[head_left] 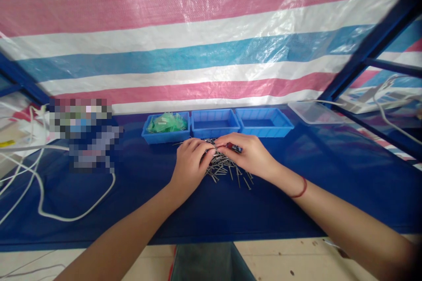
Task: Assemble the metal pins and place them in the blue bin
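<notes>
Ideally, steady the left forearm [132, 241] and the right forearm [343, 226] low over the blue table [270, 224]; they converge from either side, the right one wearing a dark red band [305, 186]. Keep the wrists loose so that the fingertips do the work. The right hand [252, 151], thumb on the near side, pinches a small dark item [233, 146] with a reddish part. The left hand [191, 158], fingers curled, faces it with thumb and forefinger narrowed almost together; whether they grip anything cannot be told. For good control, align both sets of tips, pinch lightly and avoid pressing down, since loose metal fasteners [220, 168] lie directly beneath and would probably roll or prick. These fasteners spread under and between the hands, a few straying to the near side of the right hand. Beyond the fingertips stand the left tray [156, 138], with green pieces [168, 122], ahead and left of the left hand; the middle tray [212, 133], ahead of the gap between the hands; and the right tray [267, 132], ahead of the right hand. Striped sheeting [198, 70] hangs behind them
</notes>
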`<state>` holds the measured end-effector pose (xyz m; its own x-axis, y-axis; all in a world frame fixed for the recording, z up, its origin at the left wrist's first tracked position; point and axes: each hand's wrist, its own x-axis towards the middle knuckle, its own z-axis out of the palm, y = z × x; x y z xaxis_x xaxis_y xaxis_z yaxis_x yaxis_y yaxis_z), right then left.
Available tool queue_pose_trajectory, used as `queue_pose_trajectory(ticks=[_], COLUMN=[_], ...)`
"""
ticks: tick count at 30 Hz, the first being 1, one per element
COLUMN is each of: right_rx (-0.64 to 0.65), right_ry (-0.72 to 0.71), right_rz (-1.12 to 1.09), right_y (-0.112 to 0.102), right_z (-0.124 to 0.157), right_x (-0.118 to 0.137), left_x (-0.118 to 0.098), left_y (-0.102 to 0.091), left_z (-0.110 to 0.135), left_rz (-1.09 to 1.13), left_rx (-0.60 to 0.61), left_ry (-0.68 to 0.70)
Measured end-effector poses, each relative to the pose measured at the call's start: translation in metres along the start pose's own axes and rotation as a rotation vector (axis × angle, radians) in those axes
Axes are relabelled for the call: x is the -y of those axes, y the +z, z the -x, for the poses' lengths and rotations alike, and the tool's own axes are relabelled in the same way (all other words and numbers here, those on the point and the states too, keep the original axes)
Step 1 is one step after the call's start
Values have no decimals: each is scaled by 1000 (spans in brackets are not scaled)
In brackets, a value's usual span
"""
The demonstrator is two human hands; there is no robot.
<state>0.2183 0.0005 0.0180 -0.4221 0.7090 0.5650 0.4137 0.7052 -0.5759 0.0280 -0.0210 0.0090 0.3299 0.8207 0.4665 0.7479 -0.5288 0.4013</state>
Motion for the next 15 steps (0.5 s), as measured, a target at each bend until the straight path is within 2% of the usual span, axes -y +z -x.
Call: queue_pose_trajectory(ticks=[4, 7, 15], right_rx=[-106, -122, -130], right_ry=[186, 265, 244], right_rz=[-244, -363, -470], right_y=[6, 9, 9], right_z=[1, 2, 2], right_x=[4, 5, 10], left_x=[-2, -3, -3], left_y=[-2, -1, 0], left_z=[2, 3, 3], left_rz=[113, 188, 279], left_rx=[-66, -120, -133], left_ry=[-47, -47, -88])
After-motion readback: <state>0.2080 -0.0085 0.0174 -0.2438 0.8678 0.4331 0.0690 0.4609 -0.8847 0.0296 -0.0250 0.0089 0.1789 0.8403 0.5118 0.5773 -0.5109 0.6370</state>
